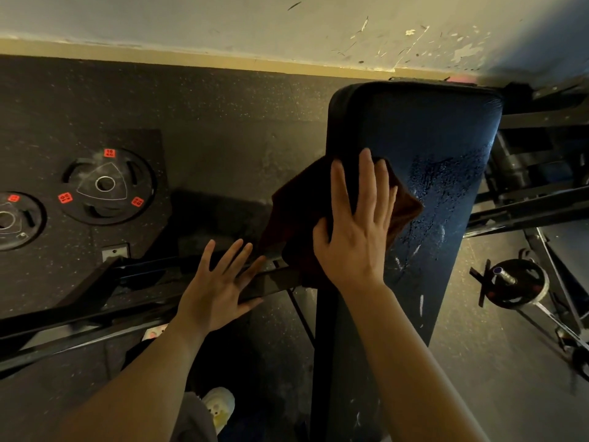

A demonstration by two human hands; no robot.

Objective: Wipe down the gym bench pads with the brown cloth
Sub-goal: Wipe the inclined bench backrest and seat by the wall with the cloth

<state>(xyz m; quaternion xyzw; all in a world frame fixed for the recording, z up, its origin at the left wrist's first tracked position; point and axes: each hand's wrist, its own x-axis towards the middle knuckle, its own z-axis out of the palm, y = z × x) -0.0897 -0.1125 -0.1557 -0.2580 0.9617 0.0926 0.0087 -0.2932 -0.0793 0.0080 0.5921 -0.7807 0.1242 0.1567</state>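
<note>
A long dark bench pad (439, 135) runs from the bottom centre up toward the wall, with wet streaks on its right half. The brown cloth (296, 212) lies over the pad's left edge and hangs down that side. My right hand (357, 224) presses flat on the cloth, fingers straight and spread, thumb hooked at the pad's left edge. My left hand (220, 285) hovers with spread fingers to the left of the pad, above the dark frame bar, holding nothing.
Two black weight plates (106, 186) (12, 220) with red labels lie on the rubber floor at left. A metal frame bar (95, 323) crosses below my left hand. Rack frames and a loaded plate peg (510, 282) crowd the right. A wall stands just behind the pad.
</note>
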